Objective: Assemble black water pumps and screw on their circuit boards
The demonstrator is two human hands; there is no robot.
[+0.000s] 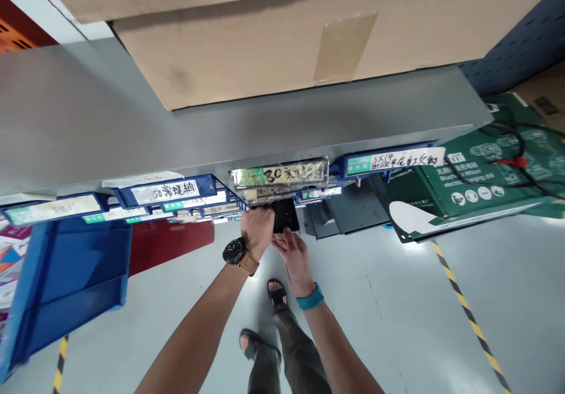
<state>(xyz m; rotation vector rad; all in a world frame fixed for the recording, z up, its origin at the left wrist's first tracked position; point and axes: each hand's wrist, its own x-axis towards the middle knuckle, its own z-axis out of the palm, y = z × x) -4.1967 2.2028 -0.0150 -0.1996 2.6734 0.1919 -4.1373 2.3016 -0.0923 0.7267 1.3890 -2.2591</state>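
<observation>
A small parts drawer [285,215] with dark contents sticks out from the low cabinet, between my hands. My left hand [257,227], with a black watch on its wrist, is closed at the drawer's left side. Its fingertips are hidden, so what they hold cannot be made out. My right hand [295,258], with a teal wristband, is at the drawer's front edge. Its thumb lies over the rim and its other fingers are bent below. Just above the drawer is a tape-covered label [282,174] marked 80.
Above the labelled drawer fronts [165,191] runs a grey cabinet top [247,129] bearing a large cardboard box [265,52]. A blue bin [75,270] stands at left. At right are a green box [498,164] with black cables and grey metal panels [357,208].
</observation>
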